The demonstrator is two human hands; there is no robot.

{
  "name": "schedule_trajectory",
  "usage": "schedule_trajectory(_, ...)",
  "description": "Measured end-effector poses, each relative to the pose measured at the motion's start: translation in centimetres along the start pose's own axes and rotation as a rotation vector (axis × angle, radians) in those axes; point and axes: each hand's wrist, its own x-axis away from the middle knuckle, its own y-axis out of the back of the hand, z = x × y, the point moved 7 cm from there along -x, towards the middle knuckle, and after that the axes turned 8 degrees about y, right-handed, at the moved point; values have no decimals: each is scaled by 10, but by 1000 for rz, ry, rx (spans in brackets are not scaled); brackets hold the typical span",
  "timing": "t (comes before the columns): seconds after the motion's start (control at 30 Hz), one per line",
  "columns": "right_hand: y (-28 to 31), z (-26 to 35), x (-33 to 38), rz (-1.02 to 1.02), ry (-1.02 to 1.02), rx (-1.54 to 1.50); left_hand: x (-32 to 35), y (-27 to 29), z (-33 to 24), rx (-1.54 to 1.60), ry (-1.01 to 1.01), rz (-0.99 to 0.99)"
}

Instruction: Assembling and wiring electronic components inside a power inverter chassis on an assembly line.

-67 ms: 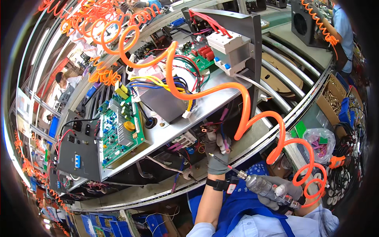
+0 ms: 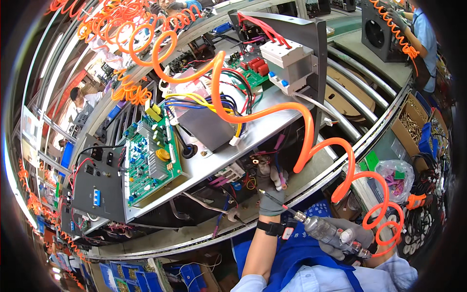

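Note:
In my right hand (image 2: 343, 238), wearing a grey glove, is an air screwdriver (image 2: 318, 228) with a clear grey body. Its long bit points up and left, passing over my left wrist. My left hand (image 2: 270, 182), also gloved, reaches below the front edge of a metal chassis (image 2: 272, 127). The fingers are curled beside thin wires with pink sleeves (image 2: 279, 141); what they pinch is too small to make out. An orange coiled air hose (image 2: 305, 131) runs across the chassis to the screwdriver. A green circuit board (image 2: 151, 163) stands on the chassis's left side.
White breakers (image 2: 287, 54) with red wires sit at the chassis's back right. Metal rollers (image 2: 362, 80) lie beyond. At right are a box of screws (image 2: 411, 119) and a plastic bag (image 2: 394, 177). Blue bins (image 2: 134, 275) stand below. A co-worker (image 2: 423, 44) is at far right.
The chassis and hose appear slightly farther right in the picture. My hands keep nearly the same places, and the screwdriver stays in my right hand.

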Motion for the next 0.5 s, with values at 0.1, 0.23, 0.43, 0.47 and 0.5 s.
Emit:
schedule_trajectory(0.1,-3,-1,-10,40,-27,56,0,14,-16,-40,-51,-68)
schedule_trajectory(0.23,-2,-3,-4,17,-16,69,-5,24,-8,13,-5,-77)
schedule_trajectory(0.43,9,-5,1,-21,31,68,0,17,-6,-10,33,-331)
schedule_trajectory(0.47,11,-7,1,-3,37,49,0,20,-7,-14,38,-331)
schedule_trajectory(0.5,9,-7,0,24,41,34,1,21,-9,-47,81,-280)
